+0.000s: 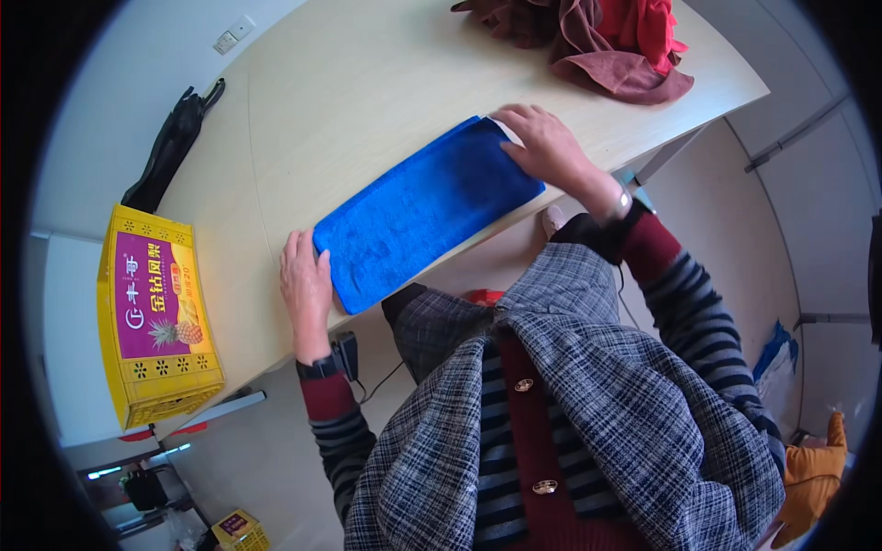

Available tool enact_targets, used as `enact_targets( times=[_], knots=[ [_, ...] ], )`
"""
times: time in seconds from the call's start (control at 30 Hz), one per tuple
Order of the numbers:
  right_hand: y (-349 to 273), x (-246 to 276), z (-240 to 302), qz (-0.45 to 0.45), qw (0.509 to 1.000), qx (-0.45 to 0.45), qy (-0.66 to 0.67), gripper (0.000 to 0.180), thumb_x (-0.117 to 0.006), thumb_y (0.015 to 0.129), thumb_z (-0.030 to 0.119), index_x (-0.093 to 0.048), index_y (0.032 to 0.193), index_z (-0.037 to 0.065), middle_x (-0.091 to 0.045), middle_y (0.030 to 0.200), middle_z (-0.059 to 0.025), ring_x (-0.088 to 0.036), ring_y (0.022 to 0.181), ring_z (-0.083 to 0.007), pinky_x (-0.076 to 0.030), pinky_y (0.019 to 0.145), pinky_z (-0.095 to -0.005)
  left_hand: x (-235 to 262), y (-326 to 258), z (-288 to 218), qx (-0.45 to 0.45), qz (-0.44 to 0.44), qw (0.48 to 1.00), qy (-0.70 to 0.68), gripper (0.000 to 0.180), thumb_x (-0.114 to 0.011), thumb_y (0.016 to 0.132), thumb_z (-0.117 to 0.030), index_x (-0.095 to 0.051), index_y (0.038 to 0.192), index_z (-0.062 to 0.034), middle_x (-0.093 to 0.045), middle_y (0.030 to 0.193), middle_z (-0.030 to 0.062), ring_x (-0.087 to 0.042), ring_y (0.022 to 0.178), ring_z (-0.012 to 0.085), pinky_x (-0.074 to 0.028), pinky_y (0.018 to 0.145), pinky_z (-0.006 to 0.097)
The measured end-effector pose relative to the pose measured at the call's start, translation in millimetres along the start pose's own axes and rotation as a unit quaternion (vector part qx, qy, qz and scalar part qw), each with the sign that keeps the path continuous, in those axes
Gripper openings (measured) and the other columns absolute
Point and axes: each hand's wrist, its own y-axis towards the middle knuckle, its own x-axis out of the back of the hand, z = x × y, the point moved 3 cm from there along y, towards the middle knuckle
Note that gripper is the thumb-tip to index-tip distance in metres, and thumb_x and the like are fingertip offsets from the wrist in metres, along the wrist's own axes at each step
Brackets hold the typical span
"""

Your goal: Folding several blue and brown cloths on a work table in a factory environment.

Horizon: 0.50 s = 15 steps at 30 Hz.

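A blue towel [418,220], folded into a long strip, lies slanted along the table's near edge, darker toward its right end. At its left end rests my left hand [305,280], fingers stretched out on the tabletop and thumb against the towel's edge. My right hand [548,150] is at the far right corner of the towel. Its fingers reach past the end of the cloth and stand apart from the thumb, which touches the towel. Neither hand lifts the cloth.
Brown and red cloths [606,46] lie heaped at the table's far right. A yellow and purple box [156,312] stands at the left edge, with a black folded umbrella-like item [170,147] behind it. The pale table [303,110] has its front edge close to my lap.
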Motion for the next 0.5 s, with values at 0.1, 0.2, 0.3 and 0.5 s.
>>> enact_targets(
  times=[0.1, 0.2, 0.3, 0.5],
  knots=[
    [41.6, -22.8, -13.5, 0.063, 0.997, 0.024, -0.031, 0.045, -0.067, 0.085, 0.015, -0.060, 0.129, 0.006, -0.062, 0.128, -0.0163, -0.057, 0.119, -0.0346, -0.045, 0.104, -0.0440, -4.9, 23.5, 5.9, -0.025, 0.049, 0.998, -0.025, 0.044, -0.069, 0.089, -0.015, -0.057, 0.129, -0.0035, -0.058, 0.129, 0.0195, -0.054, 0.119, 0.0391, -0.045, 0.102, 0.045],
    [67.4, -45.8, -30.4, 0.160, 0.986, 0.027, -0.030, 0.045, -0.066, 0.083, 0.014, -0.062, 0.127, 0.006, -0.062, 0.129, -0.0165, -0.057, 0.119, -0.0340, -0.046, 0.104, -0.0444, -24.0, 37.9, 15.8, 0.032, 0.127, 0.989, -0.076, 0.043, -0.072, 0.086, -0.014, -0.060, 0.125, -0.0030, -0.058, 0.126, 0.0200, -0.056, 0.118, 0.0357, -0.047, 0.099, 0.044],
    [81.6, -54.3, -34.4, 0.180, 0.982, 0.052, -0.029, 0.044, -0.061, 0.077, 0.011, -0.066, 0.121, 0.009, -0.068, 0.115, -0.0154, -0.061, 0.113, -0.0344, -0.050, 0.098, -0.0431, -33.2, 50.6, 32.4, 0.069, 0.179, 0.970, -0.149, 0.038, -0.073, 0.083, -0.014, -0.062, 0.118, -0.0023, -0.060, 0.118, 0.0185, -0.058, 0.111, 0.0322, -0.049, 0.095, 0.041],
    [91.8, -58.2, -35.8, 0.271, 0.962, -0.008, 0.016, 0.041, -0.060, 0.076, 0.011, -0.067, 0.116, 0.008, -0.070, 0.102, -0.0174, -0.065, 0.100, -0.0368, -0.052, 0.091, -0.0423, -50.4, 67.9, 54.9, 0.064, 0.201, 0.953, -0.217, 0.030, -0.074, 0.081, -0.009, -0.060, 0.106, -0.0026, -0.059, 0.096, 0.0071, -0.056, 0.089, 0.0175, -0.049, 0.082, 0.033]
  ],
)
